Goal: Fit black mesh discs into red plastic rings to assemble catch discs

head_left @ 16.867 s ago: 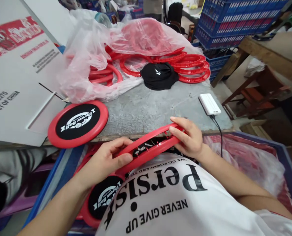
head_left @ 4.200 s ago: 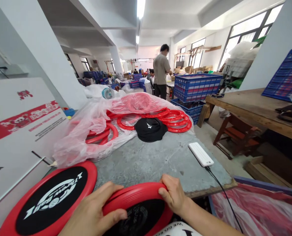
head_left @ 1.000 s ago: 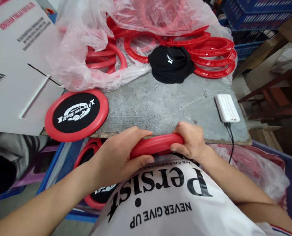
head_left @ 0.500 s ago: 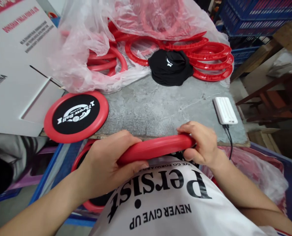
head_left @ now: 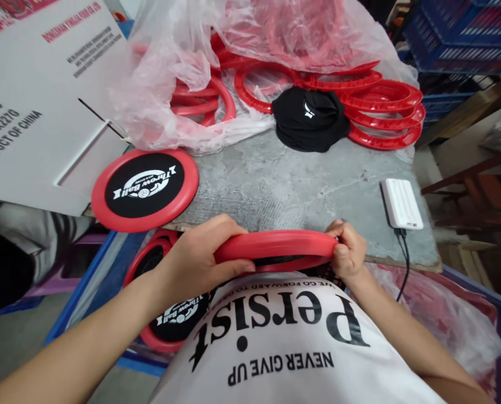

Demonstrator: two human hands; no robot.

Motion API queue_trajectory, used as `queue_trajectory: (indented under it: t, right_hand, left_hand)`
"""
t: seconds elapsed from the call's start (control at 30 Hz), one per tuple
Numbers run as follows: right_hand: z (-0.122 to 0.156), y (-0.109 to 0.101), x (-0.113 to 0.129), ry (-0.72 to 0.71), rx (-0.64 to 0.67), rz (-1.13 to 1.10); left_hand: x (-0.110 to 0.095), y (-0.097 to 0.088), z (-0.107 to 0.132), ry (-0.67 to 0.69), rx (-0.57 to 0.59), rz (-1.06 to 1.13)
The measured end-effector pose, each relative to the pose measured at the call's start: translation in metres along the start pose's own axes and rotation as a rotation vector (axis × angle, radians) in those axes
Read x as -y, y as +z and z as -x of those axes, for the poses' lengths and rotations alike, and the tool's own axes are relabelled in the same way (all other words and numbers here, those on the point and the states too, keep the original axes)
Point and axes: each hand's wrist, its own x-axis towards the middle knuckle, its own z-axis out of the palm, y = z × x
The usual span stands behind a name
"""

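Note:
In front of my shirt, a red flying disc [head_left: 282, 244] is held nearly edge-on, with a strip of its black centre visible below the rim. My left hand [head_left: 206, 249] wraps its left end, thumb below and fingers over the top. At the right end, my right hand [head_left: 347, 249] pinches the rim with fingers curled. A finished-looking disc [head_left: 149, 224] with a black "Throw Ball" centre lies at the table's left edge. Black fabric covers [head_left: 312, 119] sit in a pile at the back, beside loose red rings [head_left: 383, 132].
A clear plastic bag [head_left: 149, 126] of red rings spreads over the back of the grey table [head_left: 284, 185]. A white power bank [head_left: 402, 203] with a black cable lies at the right. Below left, a blue crate [head_left: 76, 306] holds more discs. A white carton [head_left: 44, 129] stands left.
The held disc has tilted, so its black underside strip now shows. My right hand's fingers have curled tighter at the rim. The camera view has shifted slightly left.

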Motion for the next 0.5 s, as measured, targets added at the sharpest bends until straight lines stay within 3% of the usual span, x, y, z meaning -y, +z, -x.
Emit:
queue_trajectory:
  t: [0.1,0.23,0.37,0.43,0.5]
  right_hand:
    - [0.026,-0.005,-0.013,0.098,-0.093,-0.038]
    - [0.038,-0.016,-0.020,0.162,-0.058,-0.054]
    - [0.003,-0.041,-0.001,0.025,0.111,0.003]
    - [-0.025,-0.050,0.015,-0.093,0.272,0.114]
    - [-0.052,-0.051,0.027,-0.138,0.289,0.208]
  left_hand:
    - [0.015,0.013,0.004,0.055,-0.142,0.053]
    - [0.005,0.024,-0.004,0.044,-0.127,-0.040]
    - [-0.024,0.017,-0.027,0.080,-0.051,-0.117]
    - [-0.037,0.008,-0.040,0.077,-0.038,-0.147]
    - [-0.045,-0.005,-0.052,0.053,-0.048,-0.162]
